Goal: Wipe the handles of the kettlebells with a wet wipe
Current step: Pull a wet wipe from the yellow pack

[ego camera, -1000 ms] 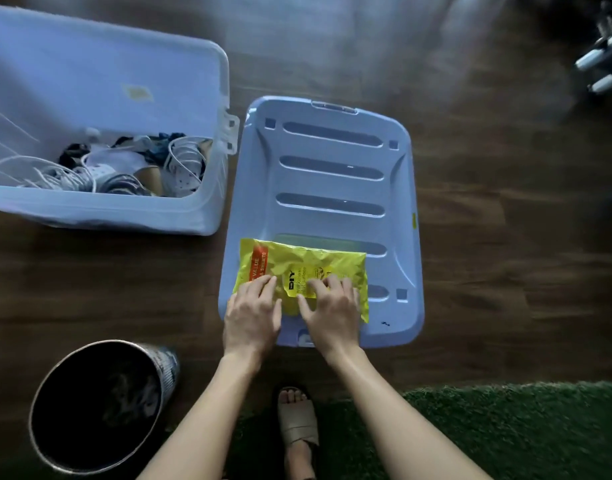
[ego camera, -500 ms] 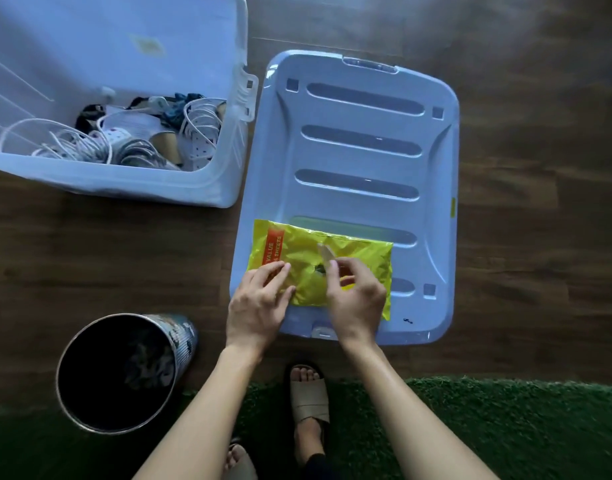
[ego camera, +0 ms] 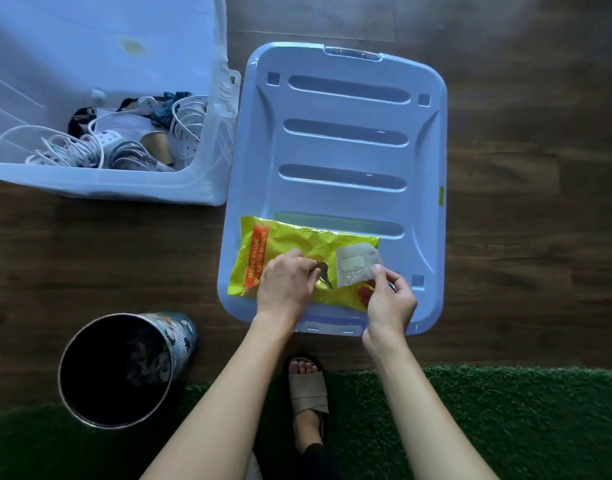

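The pale blue bin lid lay on the floor, with the yellow wipes pack on its near end. No kettlebells were in view. My hands were apart. My right hand pinched the seal flap, which was peeled up toward the right. My left hand sat on the pack with its fingers bent at the dark opening; I couldn't tell whether they pinched a wipe. I judged it best to pin the pack flat, hold the flap clear and draw one sheet out slowly.
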`<move>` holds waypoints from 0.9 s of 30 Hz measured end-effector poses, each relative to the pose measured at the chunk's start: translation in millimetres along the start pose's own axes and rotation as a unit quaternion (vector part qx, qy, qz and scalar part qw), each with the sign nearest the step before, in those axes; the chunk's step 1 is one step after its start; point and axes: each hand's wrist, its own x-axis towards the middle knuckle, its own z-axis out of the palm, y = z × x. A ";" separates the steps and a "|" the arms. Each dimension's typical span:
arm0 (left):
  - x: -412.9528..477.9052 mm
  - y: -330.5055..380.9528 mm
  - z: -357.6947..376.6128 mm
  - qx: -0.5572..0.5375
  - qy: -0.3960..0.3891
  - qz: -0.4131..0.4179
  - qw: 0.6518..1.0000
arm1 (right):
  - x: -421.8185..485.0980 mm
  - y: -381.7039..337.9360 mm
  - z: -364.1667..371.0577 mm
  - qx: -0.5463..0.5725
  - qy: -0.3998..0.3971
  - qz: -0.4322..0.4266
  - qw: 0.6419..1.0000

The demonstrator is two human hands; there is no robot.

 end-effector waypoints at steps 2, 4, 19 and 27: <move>7.7 5.9 -2.6 0.036 -0.039 -0.015 0.998 | 1.2 -2.5 0.4 -0.007 -0.007 -0.006 1.000; 13.9 9.8 -6.2 0.043 -0.060 -0.019 0.997 | 2.4 -3.6 -0.2 -0.018 -0.011 -0.010 1.000; 17.8 -8.0 -39.5 -0.198 -0.007 0.029 0.980 | 13.2 -14.4 -14.5 -0.037 -0.065 -0.025 0.997; 5.9 -4.6 -19.5 -0.082 -0.067 -0.025 0.994 | 9.5 -10.7 -17.1 -0.045 -0.085 -0.035 0.995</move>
